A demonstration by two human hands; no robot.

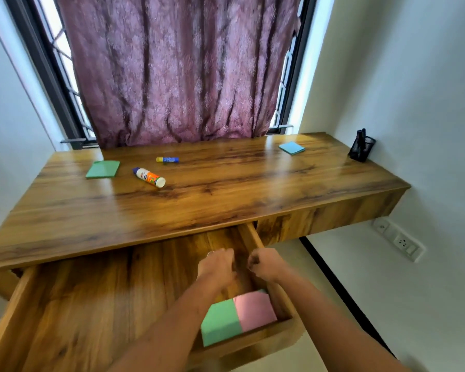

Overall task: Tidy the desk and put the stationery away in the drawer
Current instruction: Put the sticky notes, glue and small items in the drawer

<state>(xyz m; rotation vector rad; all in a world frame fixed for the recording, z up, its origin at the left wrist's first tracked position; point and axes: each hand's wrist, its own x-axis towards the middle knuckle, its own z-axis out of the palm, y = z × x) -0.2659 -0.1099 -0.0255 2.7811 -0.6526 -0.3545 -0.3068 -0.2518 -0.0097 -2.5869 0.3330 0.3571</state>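
The wide wooden drawer stands pulled out from under the left part of the counter, towards the person. In its near right corner lie a green pad of sticky notes and a pink pad of sticky notes, side by side and touching, the pink one to the right. Both forearms reach over these pads into the drawer. The left hand and the right hand hang close together near the drawer's right wall, just apart, each with its fingers curled in; the hands are blurred, and I cannot tell whether either one holds anything. On the counter, far left, a second green sticky-note pad lies flat. Just right of it a white and orange glue bottle lies on its side, and beyond that, farther back, a small blue and yellow glue stick lies on its side too. Well apart, at the far right, a light blue sticky-note pad lies flat, and a black mesh pen holder stands in the far right corner against the white wall. A purple patterned curtain hangs over the window behind the counter, and a white socket strip is fixed low on the right wall.
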